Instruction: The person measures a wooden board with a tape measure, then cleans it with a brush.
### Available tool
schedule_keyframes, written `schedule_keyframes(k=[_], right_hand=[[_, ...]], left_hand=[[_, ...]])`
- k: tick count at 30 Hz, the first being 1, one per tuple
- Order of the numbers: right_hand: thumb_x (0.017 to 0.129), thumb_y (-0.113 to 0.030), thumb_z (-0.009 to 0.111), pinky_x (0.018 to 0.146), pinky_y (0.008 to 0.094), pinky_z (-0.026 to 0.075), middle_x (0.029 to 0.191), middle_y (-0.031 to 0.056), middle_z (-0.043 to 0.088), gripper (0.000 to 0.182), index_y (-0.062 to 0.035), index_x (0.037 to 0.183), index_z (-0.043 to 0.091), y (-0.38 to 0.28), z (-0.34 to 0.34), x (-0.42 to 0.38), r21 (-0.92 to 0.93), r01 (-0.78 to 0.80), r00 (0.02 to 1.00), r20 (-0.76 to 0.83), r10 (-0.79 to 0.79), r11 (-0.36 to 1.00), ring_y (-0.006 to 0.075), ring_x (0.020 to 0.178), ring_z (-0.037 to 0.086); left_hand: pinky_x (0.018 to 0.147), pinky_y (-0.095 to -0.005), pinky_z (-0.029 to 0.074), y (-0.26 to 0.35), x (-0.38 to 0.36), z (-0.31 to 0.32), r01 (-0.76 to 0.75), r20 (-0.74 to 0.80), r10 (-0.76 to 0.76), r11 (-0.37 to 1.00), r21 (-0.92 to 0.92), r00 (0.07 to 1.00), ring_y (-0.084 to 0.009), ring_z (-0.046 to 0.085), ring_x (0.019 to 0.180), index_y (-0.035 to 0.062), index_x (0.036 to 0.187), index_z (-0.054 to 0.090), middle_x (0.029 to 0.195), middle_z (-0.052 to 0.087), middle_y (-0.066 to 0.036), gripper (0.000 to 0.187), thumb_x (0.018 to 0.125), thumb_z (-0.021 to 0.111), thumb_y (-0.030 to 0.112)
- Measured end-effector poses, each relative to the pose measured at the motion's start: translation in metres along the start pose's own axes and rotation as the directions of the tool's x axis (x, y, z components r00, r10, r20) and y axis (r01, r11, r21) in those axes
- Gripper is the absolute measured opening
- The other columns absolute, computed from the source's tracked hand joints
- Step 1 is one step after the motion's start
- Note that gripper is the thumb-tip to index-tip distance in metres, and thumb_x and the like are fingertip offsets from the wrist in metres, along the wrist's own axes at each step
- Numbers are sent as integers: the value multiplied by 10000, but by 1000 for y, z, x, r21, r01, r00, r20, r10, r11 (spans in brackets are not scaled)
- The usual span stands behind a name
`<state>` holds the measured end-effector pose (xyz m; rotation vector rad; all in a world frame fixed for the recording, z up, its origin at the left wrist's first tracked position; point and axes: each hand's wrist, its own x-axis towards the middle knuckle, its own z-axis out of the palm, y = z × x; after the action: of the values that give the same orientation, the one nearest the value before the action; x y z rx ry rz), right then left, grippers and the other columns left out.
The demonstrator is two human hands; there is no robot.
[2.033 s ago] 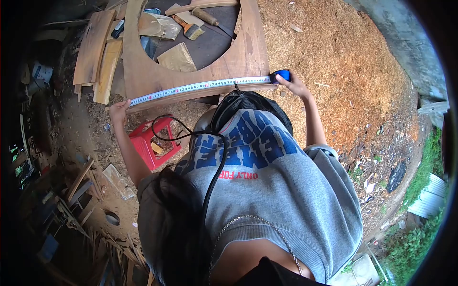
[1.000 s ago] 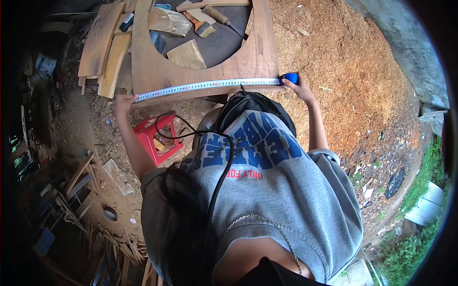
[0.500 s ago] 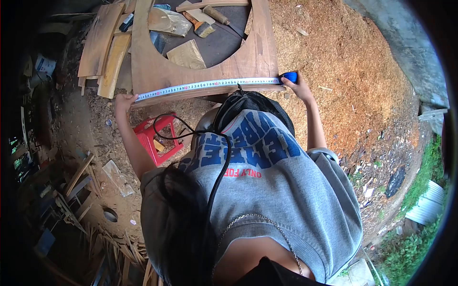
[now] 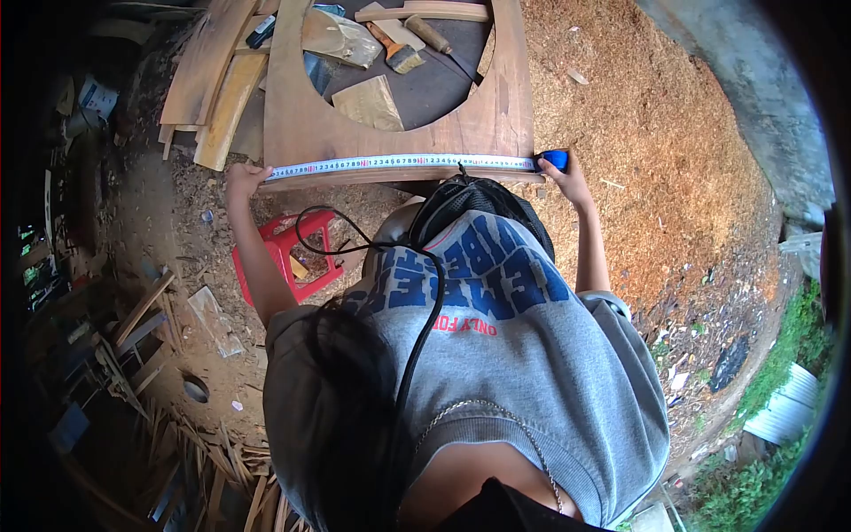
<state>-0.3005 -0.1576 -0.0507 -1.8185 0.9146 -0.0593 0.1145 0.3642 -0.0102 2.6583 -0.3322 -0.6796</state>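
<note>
Head: left hand [image 4: 244, 183] pinches tape [image 4: 390, 163]; right [image 4: 570, 183] clasps case [image 4: 554, 160].

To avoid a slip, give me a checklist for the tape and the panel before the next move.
1. Left hand holding the tape: ok.
2. Right hand holding the blue case: ok.
3. Tape running along the near side of the wooden panel: ok.
4. Tape end flush with the panel's left edge: cannot tell; fingers cover it.
5. Reading beside the blue case: cannot tell; too small.
6. Brush apart from tape: ok.
</note>
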Motion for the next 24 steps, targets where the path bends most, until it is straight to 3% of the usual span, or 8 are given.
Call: schedule_keyframes(k=[8, 14, 16, 24], right_hand=[[721, -411, 712, 772, 324, 465, 972, 171, 595, 642, 22, 1113, 445, -9, 1, -6, 38, 10, 999, -31, -9, 999, 227, 884, 588], [727, -393, 714, 768, 317, 464, 963, 160, 596, 603, 10, 1093, 454, -15, -2, -8, -35, -23, 999, -27, 22, 999, 216, 874, 587], [733, -363, 726, 791, 276, 439, 993, 128, 566, 745, 74, 1216, 365, -18, -3, -8, 14, -49, 998, 27, 48, 999, 166, 876, 539], [736, -362, 724, 784, 277, 441, 962, 117, 577, 681, 53, 1173, 408, -10, -2, -5, 17, -37, 999, 24, 36, 999, 161, 851, 546]], left_hand=[[568, -267, 443, 4, -5, -1, -10, 13, 11, 997, -78, 1000, -100, 543, 576, -53, 801, 679, 668, 641, -67, 339, 730, 734, 273], [593, -294, 459, -4, 0, 0, -14, 5, 15, 998, -64, 1000, -136, 590, 592, -27, 810, 687, 675, 657, -109, 341, 704, 744, 292], [586, -293, 457, -6, 1, 0, -11, 7, 11, 998, -68, 1000, -137, 588, 583, -29, 808, 687, 668, 656, -109, 360, 697, 747, 309], [575, -281, 456, -6, 1, 0, -39, 8, 39, 998, -47, 999, -124, 571, 573, -46, 805, 681, 661, 649, -91, 374, 712, 739, 311]])
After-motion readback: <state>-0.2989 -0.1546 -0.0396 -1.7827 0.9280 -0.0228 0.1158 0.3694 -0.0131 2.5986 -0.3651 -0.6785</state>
